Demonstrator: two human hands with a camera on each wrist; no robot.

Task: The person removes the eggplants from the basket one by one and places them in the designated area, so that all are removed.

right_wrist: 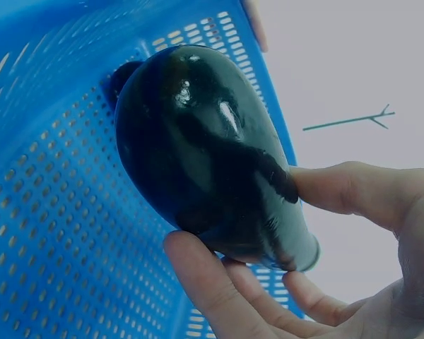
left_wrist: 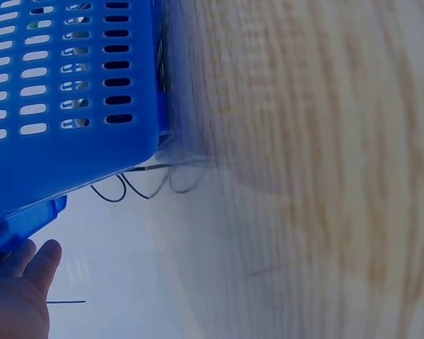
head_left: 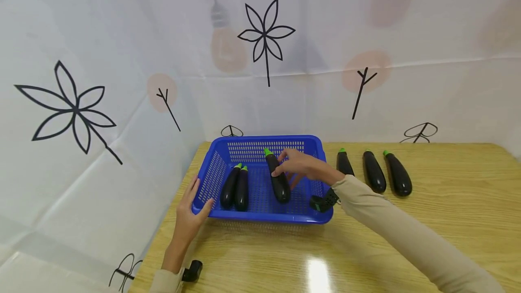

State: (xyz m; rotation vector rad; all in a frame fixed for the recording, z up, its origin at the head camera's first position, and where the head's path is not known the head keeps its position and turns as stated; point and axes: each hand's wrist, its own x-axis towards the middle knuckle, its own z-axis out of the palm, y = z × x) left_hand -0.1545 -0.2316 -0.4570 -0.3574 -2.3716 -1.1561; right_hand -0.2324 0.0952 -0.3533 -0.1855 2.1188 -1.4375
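My right hand [head_left: 299, 165] holds a dark eggplant [head_left: 278, 180] with a bright green stem end, between thumb and fingers, over the right half of the blue basket [head_left: 260, 219]. In the right wrist view the eggplant's [right_wrist: 198, 148] rounded glossy end faces the camera, with the thumb on one side and several fingertips on the other. My left hand [head_left: 190, 214] rests at the basket's front left corner, thumb over the front rim and fingers straight along the left side. Two more eggplants [head_left: 242, 189] lie side by side in the basket's left half.
Several eggplants [head_left: 373, 172] lie in a row on the wooden table [head_left: 456, 211], right of the basket; my right forearm partly covers the nearest one. A white cloth [head_left: 317, 103] with printed flowers hangs behind the table and along its left side.
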